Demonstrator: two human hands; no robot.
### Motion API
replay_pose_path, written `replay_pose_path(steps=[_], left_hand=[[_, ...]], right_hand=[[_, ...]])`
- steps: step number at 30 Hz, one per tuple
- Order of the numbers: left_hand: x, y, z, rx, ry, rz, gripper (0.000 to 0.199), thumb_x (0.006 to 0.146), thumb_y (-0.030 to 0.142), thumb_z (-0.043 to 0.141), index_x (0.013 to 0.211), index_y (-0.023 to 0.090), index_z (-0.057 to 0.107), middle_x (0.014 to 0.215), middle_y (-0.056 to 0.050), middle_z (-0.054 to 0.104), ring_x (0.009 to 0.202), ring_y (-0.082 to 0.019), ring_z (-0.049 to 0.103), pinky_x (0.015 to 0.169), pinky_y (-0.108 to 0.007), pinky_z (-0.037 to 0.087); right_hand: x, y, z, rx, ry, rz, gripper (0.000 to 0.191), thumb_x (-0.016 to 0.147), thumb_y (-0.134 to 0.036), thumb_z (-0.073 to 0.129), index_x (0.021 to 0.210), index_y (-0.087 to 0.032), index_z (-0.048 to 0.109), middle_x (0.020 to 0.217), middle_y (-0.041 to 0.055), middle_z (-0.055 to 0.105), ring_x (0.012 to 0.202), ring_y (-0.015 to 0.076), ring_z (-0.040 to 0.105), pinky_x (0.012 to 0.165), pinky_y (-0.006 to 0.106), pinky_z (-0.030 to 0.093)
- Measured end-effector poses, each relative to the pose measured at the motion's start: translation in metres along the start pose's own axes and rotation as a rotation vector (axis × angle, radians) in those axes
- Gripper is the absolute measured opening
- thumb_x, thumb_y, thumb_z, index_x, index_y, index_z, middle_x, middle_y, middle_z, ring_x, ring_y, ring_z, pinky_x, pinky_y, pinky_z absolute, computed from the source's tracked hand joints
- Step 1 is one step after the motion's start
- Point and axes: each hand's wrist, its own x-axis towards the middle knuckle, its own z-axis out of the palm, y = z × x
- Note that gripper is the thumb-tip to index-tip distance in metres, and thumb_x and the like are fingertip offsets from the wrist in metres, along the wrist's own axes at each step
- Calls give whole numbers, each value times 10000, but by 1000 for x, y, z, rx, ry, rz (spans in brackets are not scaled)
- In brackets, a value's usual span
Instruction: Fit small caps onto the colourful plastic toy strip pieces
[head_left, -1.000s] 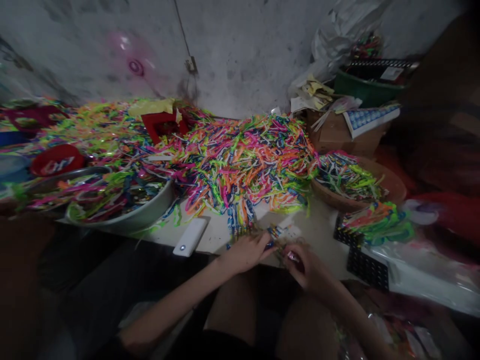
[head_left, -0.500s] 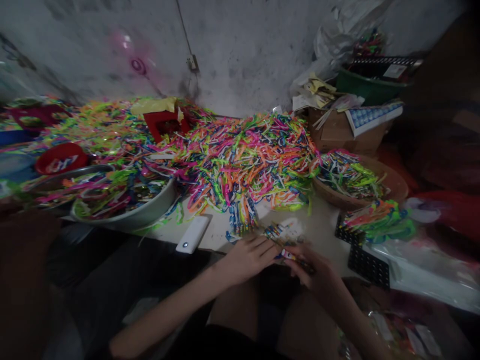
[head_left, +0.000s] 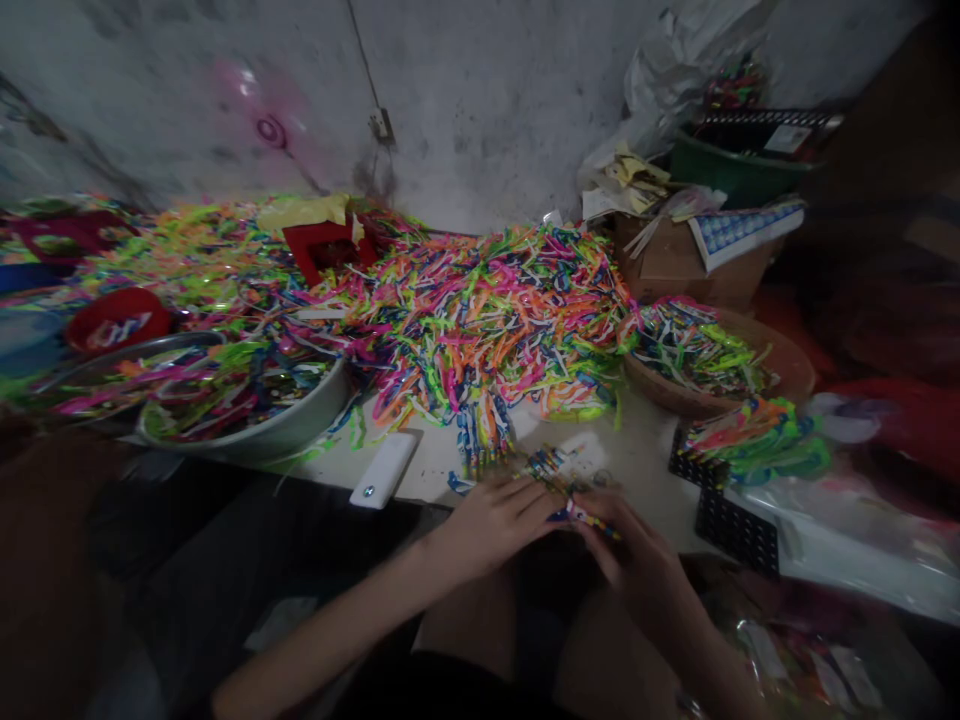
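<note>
At the table's front edge, both hands hold a small beaded strip (head_left: 592, 522) in dark blue, white and yellow. Its blue end is pinched by the fingers of my left hand (head_left: 499, 515). My right hand (head_left: 634, 545) grips the same strip from the other side, with thumb and fingers closed around it. Just beyond the hands lie several small striped pieces (head_left: 546, 462). To their left, a row of blue, white and orange strips (head_left: 484, 430) lies side by side. A large heap of bright strips (head_left: 510, 310) rises behind.
A white oblong device (head_left: 385, 470) lies left of the hands. Basins (head_left: 300, 415) of strips stand further left, and a brown bowl (head_left: 791, 365) stands right. Black perforated trays (head_left: 739, 530) and plastic bags (head_left: 862, 545) lie at right. A pink fan (head_left: 271, 130) is near the wall.
My right hand has shifted slightly, and more of the beaded strip's yellow end shows between its fingers. My left hand stays nearly in place.
</note>
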Motion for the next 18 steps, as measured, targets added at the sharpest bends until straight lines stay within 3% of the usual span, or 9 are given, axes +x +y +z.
replay_pose_path(steps=[7, 13, 16, 18], left_hand=[[-9, -1, 8, -55, 19, -13, 177, 940, 251, 480, 1051, 136, 555, 855, -28, 666, 779, -145, 632, 690, -251, 521], [-15, 1, 19, -110, 72, -12, 209, 960, 298, 421, 999, 165, 577, 807, -9, 688, 705, -132, 647, 610, -241, 517], [-25, -7, 25, -164, 38, -89, 307, 974, 354, 329, 1004, 194, 590, 832, -24, 699, 717, -150, 656, 634, -262, 534], [-31, -23, 33, -190, -49, -96, 375, 968, 407, 291, 1053, 201, 592, 914, -56, 694, 788, -165, 656, 683, -274, 541]], right_hand=[[-7, -1, 2, -42, -60, -70, 243, 917, -170, 455, 1141, -247, 514, 969, 52, 679, 905, 155, 668, 783, 248, 555], [-24, 20, 24, -29, -89, -42, 253, 875, -119, 473, 1081, -245, 546, 949, 14, 707, 863, 137, 681, 763, 210, 551], [-8, 19, 26, -87, -137, -53, 212, 827, -131, 542, 995, -245, 605, 927, 3, 717, 863, 157, 679, 781, 234, 554], [7, 10, 15, -162, -93, -113, 184, 801, -183, 594, 971, -244, 629, 942, 16, 713, 869, 179, 673, 786, 267, 560]])
